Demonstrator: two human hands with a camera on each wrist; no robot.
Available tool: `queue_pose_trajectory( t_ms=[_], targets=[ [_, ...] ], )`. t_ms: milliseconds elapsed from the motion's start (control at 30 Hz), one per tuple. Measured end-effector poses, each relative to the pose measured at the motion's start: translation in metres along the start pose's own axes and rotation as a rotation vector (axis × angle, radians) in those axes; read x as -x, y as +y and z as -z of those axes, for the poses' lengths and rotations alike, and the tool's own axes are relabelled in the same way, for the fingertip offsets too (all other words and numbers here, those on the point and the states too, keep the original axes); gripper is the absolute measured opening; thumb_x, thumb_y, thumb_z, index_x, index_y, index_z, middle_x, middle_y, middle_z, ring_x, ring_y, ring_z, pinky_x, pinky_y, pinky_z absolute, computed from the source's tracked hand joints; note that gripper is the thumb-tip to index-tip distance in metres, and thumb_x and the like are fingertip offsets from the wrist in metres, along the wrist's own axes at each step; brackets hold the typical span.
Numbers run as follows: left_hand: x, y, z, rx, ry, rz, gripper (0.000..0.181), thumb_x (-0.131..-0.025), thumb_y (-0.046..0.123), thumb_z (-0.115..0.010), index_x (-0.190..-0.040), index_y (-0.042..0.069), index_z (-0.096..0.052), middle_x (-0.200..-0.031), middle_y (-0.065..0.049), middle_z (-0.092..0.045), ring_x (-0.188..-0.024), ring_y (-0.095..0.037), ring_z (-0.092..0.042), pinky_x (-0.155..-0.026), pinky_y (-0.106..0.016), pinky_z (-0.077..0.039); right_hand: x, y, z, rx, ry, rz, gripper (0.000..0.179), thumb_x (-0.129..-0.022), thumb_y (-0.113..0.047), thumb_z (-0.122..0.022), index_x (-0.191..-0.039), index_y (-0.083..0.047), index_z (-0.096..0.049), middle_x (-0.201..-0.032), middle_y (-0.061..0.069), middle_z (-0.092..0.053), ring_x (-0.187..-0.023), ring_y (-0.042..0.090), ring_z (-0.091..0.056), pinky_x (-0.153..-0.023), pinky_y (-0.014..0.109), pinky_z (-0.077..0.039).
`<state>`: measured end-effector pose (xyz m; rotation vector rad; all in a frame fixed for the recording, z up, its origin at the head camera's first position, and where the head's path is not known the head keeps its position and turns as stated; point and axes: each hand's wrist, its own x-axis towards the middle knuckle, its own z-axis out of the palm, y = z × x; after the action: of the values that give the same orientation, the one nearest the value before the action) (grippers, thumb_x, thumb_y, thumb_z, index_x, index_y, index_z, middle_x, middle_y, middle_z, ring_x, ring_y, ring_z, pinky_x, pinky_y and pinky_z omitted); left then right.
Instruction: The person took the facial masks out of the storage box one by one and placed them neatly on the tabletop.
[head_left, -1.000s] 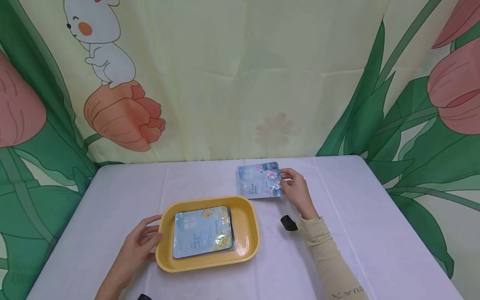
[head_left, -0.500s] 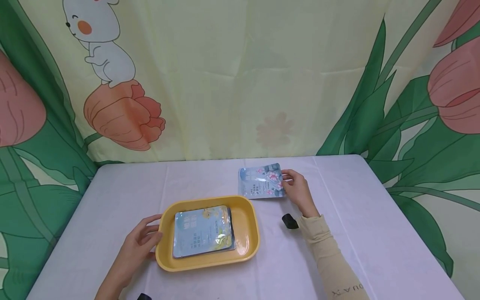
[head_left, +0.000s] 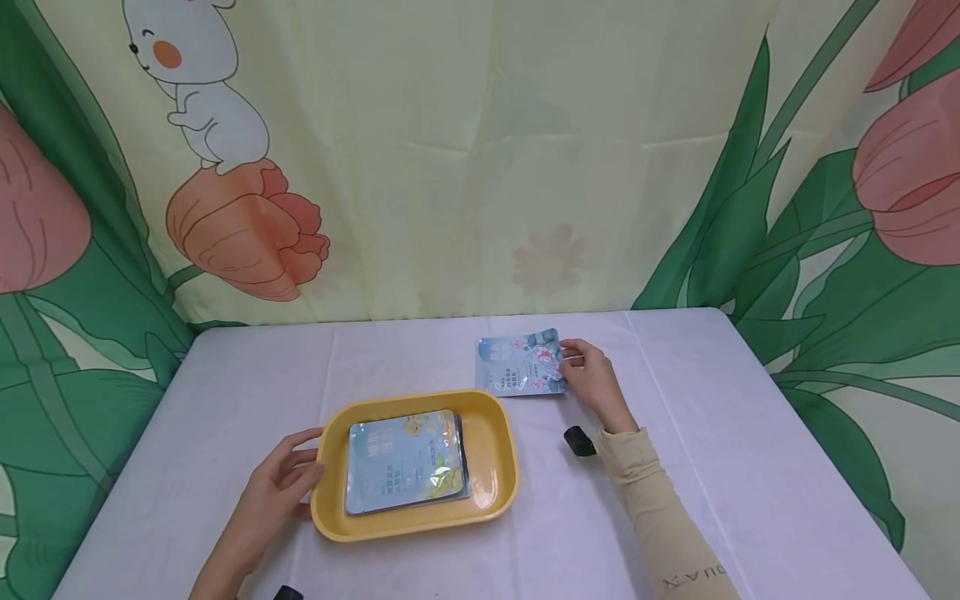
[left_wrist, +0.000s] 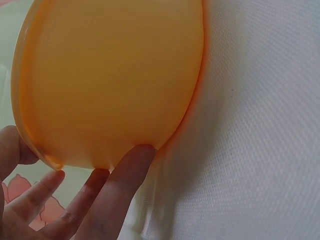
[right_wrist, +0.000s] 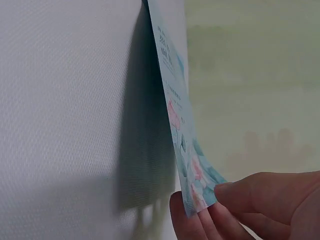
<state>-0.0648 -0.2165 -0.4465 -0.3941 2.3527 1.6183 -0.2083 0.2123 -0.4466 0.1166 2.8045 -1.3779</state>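
Note:
My right hand (head_left: 588,375) pinches the right edge of a blue sheet mask packet (head_left: 517,362) with pink flowers, beyond the tray. In the right wrist view, thumb on one face and fingers behind bend that end of the packet (right_wrist: 172,95) up, with a shadow between it and the tablecloth. A yellow tray (head_left: 492,467) holds a small stack of similar packets (head_left: 405,462), the top one blue with yellow flowers. At the tray's left end, my left hand (head_left: 273,492) rests spread fingers against it. The left wrist view shows those fingertips (left_wrist: 142,152) on the outer wall.
A white cloth covers the table (head_left: 247,375), whose far edge meets a pale curtain (head_left: 450,167) printed with tulips and a white animal. A black wrist device (head_left: 579,442) hangs beside the right sleeve (head_left: 660,508), left of the forearm.
Barely anything moves. The packet in my right hand shifts slightly to the right, then back a little. My left hand stays at the tray.

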Motion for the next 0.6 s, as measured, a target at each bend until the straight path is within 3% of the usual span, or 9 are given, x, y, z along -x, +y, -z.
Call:
queue_pose_trajectory(
  t_ms=[600],
  targets=[
    [0.0013,0.0001,0.0008,0.006,-0.001,-0.012,0.057,-0.097,0.031,-0.065,-0.147,0.024,-0.040,-0.138,-0.020,-0.054,-0.111,-0.026,-0.064,-0.070,-0.033,-0.061,0.0012,-0.0022,-0.0030,0.062,-0.008,-0.006,0.044,-0.097,-0.004,-0.055,-0.140,0.001,-0.049,-0.137,0.022,-0.054,-0.124,0.036,-0.053,-0.103,0.048,-0.048]
  ],
)
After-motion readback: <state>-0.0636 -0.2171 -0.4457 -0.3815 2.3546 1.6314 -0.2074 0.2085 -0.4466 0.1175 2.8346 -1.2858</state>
